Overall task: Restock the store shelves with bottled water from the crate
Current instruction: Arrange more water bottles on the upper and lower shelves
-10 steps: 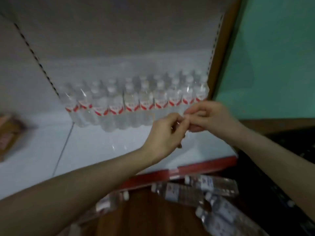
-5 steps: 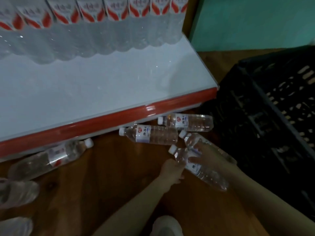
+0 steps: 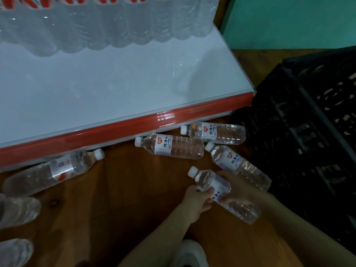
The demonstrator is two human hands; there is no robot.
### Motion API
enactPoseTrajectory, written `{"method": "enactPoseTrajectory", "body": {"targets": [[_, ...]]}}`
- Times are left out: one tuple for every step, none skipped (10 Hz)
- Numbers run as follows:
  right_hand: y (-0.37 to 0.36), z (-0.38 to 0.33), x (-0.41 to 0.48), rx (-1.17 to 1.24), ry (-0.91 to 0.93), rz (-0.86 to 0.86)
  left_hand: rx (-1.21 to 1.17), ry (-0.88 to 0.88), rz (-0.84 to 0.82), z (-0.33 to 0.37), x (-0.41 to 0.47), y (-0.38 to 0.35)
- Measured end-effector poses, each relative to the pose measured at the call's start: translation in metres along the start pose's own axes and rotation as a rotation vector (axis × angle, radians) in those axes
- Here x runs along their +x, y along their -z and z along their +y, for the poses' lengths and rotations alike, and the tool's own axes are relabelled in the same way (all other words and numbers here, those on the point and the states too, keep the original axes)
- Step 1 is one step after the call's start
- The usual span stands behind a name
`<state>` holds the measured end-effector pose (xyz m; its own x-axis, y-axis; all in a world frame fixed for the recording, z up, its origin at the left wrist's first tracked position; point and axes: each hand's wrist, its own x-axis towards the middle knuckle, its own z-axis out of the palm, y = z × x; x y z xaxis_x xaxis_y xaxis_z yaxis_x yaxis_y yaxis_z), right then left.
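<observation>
a brown wooden floor [image 3: 134, 199] fills the near view, with a white shoe [image 3: 190, 253] cut off at the bottom edge. just above it the hands are together on one thing: the left hand [image 3: 194, 201] curls round the held bottle [image 3: 207, 180] below its neck, and the right hand [image 3: 240, 193] wraps its labelled middle, likely so it comes up level and can be stood upright. three loose bottles [image 3: 173, 146] lie on their sides just beyond, caps pointing left, within easy reach. a fifth bottle [image 3: 54, 170] lies partly under the shelf's red lip at left. the black crate [image 3: 298, 132] sits at right, its inside too dark to tell whether any water remains. farther off, the white shelf [image 3: 115, 89] has a bare front strip ready for stock. the standing row [image 3: 115, 26] at its back is cropped at the labels. the blurred bottles [image 3: 17, 211] at the left edge are hard to count.
</observation>
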<state>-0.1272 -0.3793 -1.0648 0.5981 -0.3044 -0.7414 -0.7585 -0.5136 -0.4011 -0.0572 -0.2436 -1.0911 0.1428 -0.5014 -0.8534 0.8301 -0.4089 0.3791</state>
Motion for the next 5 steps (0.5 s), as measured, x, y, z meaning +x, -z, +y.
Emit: {"method": "enactPoseTrajectory", "body": {"targets": [[-0.001,-0.002,-0.005,0.07,0.055,0.043,0.069,-0.034,0.048,0.002,-0.004,0.001],[0.003,-0.011,-0.014,0.279,0.106,0.081,0.087,-0.114,0.051,0.013,-0.018,0.01],[0.016,-0.029,-0.029,0.45,0.161,0.141,0.233,-0.198,-0.088,0.034,-0.033,0.018],[0.036,-0.053,-0.05,0.563,0.265,0.231,0.407,-0.261,-0.192,0.054,-0.057,0.018],[0.059,-0.081,-0.077,0.656,0.384,0.29,0.531,-0.386,-0.215,0.095,-0.109,0.004]]}}
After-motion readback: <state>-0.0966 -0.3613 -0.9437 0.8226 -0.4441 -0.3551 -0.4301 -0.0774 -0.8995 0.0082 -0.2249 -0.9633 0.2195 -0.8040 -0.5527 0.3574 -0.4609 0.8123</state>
